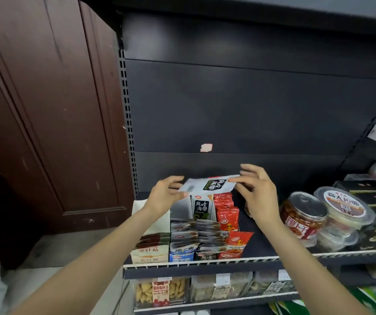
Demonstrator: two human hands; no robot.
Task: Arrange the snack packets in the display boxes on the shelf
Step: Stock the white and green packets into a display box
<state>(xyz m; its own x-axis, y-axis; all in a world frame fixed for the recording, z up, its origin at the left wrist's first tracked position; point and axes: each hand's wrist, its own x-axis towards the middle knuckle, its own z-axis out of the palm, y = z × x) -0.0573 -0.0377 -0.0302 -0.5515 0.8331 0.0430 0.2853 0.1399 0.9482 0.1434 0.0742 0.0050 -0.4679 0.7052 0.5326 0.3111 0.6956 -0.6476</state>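
Head view, restocking step in hand: I hold one flat white-and-black foil snack packet (207,185) level above the far end of the white cardboard display box with black lettering (201,206), which stands on the dark metal shelf (262,242) between a cream cardboard box of brown packets (154,243) at left and a row of red foil packets (228,214) at right. The packet is in the air, not yet in the box; grey-and-white packets of the same kind (196,233) already lie stacked in the near part of that box. I judge the task part-way through. My next move, as I read it, calls for tipping the packet upright and lowering it into the gap behind the stack, clear of the red row. My left hand (165,196) pinches the packet's left edge, fingers curled under it, forearm rising from the near left. My right hand (254,192) pinches the right edge with thumb and forefinger, the other fingers spread loosely above, wrist bent down. At right stand a clear plastic jar with a red label (303,214) and a round lidded tub (344,205), well apart from the hands
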